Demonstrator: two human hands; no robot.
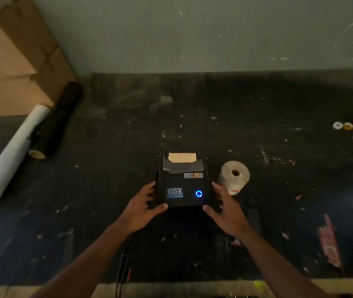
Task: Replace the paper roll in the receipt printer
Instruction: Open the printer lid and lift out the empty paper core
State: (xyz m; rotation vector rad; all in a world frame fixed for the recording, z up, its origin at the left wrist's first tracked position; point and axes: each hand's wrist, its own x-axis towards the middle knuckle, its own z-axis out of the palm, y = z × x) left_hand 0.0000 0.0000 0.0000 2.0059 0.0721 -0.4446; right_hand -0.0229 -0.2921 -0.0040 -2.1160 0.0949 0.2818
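The black receipt printer [183,179] sits in the middle of the dark table [279,190], its blue light on. My left hand [142,211] and right hand [227,209] cup its sides, fingers spread wide. The paper roll [233,177] lies just right. The room is dim and blurry.

head view looks down, near table [279,100].

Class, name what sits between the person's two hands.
In the head view, the black receipt printer sits between the left hand and right hand.
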